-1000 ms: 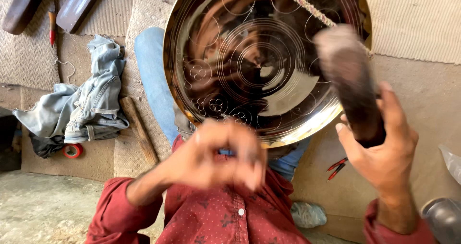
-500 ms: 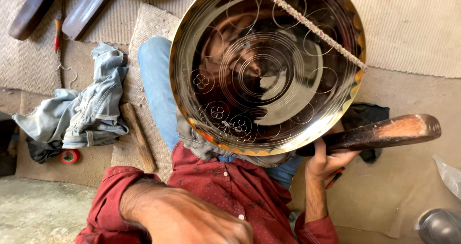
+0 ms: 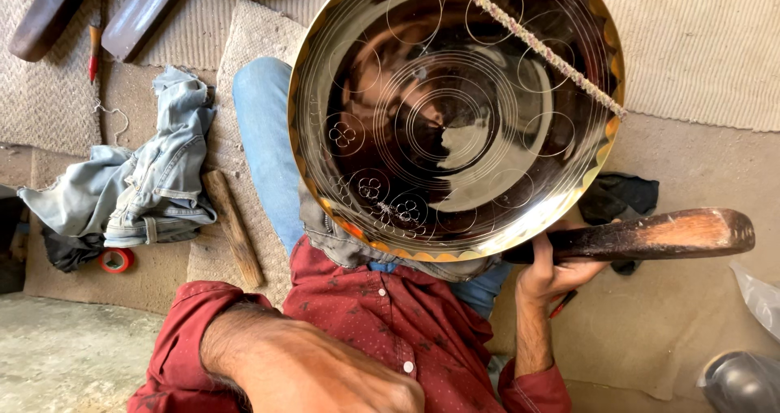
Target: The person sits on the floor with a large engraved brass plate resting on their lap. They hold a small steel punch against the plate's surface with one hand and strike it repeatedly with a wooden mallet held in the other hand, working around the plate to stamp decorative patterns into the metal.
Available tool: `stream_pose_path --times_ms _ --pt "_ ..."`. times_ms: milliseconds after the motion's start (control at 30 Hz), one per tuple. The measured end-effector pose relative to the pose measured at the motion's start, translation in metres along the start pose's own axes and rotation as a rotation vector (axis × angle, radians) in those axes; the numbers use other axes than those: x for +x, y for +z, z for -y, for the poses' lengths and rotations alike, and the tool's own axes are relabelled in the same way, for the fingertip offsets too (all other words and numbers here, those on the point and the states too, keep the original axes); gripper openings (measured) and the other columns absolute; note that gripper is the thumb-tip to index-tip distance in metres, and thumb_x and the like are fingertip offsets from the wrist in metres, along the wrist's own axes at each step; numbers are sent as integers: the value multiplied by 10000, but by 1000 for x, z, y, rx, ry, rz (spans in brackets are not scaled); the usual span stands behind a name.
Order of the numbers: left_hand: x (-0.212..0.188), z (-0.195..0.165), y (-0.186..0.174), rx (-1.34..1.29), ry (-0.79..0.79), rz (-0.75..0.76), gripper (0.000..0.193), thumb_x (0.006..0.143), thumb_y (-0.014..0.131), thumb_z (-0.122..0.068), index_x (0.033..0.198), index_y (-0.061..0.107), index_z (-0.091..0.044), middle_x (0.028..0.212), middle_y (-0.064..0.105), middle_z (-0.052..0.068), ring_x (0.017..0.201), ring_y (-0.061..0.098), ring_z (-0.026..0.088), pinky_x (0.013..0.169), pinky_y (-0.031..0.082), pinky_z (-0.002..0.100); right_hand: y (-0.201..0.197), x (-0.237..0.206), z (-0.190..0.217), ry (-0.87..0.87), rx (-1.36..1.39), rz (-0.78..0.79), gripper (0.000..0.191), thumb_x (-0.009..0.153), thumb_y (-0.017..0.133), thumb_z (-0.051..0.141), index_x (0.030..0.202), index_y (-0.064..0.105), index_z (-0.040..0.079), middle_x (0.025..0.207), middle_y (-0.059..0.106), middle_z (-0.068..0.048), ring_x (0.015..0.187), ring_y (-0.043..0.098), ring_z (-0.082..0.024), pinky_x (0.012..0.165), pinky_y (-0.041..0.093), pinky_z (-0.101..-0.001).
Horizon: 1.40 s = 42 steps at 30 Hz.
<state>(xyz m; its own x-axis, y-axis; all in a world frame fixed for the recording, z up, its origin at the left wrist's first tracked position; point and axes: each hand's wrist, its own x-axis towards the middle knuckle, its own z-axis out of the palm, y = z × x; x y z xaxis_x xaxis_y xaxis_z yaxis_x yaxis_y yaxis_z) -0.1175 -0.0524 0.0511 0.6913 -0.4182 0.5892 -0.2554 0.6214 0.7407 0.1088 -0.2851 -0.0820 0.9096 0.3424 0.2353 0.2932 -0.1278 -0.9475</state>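
Observation:
A large round brass plate (image 3: pixel 455 112), engraved with circles and small flowers, leans tilted on my lap above my red shirt. A braided cord (image 3: pixel 528 43) crosses its upper right. My right hand (image 3: pixel 552 271) is closed around the dark handle of a wooden mallet-like tool (image 3: pixel 658 234), held level just below the plate's lower right rim. My left forearm and the back of my left hand (image 3: pixel 349 380) fill the bottom edge, close to the camera. The fingers are cut off by the frame.
A crumpled denim cloth (image 3: pixel 138 185), a wooden stick (image 3: pixel 233 226) and a red tape roll (image 3: pixel 118 259) lie at the left. Two wooden tools (image 3: pixel 142 11) lie at the upper left. A dark cloth (image 3: pixel 617 198) and a metal vessel (image 3: pixel 743 380) sit at the right.
My right hand has swung the wooden tool from upright down to level beside the plate. My left hand has dropped from in front of the plate to the bottom edge.

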Motion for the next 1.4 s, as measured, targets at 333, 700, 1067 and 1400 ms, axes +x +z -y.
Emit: stream_pose_path --times_ms 333,700,1067,1400 --pt "-6 -3 1 -8 8 -57 553 1176 372 -418 818 349 4 785 373 213 796 467 396 742 338 493 -3 -3 -4 6 6 -2 904 947 722 18 1653 160 -26 1025 641 -127 926 643 -192 968 521 -324" --pt "-4 4 -1 21 -31 8 575 1105 480 -434 716 333 -36 680 369 172 671 470 357 629 300 493 -17 -13 -29 6 12 -2 904 945 712 9 1664 165 -12 1033 650 -115 928 652 -177 967 530 -329" --pt "-12 -77 -98 1701 -272 -884 150 1034 636 42 1092 704 -79 956 780 21 663 628 82 442 441 225 -12 -1 -5 64 75 32 687 1006 699 -7 1562 296 -22 959 622 -118 816 636 -189 841 551 -336" --pt "-12 -74 -218 1970 -656 -789 167 1020 800 -115 1127 710 -25 822 692 136 668 654 264 602 471 417 12 72 55 -14 70 198 632 1043 711 -18 1537 317 -27 1121 697 -172 797 666 -169 751 565 -290"
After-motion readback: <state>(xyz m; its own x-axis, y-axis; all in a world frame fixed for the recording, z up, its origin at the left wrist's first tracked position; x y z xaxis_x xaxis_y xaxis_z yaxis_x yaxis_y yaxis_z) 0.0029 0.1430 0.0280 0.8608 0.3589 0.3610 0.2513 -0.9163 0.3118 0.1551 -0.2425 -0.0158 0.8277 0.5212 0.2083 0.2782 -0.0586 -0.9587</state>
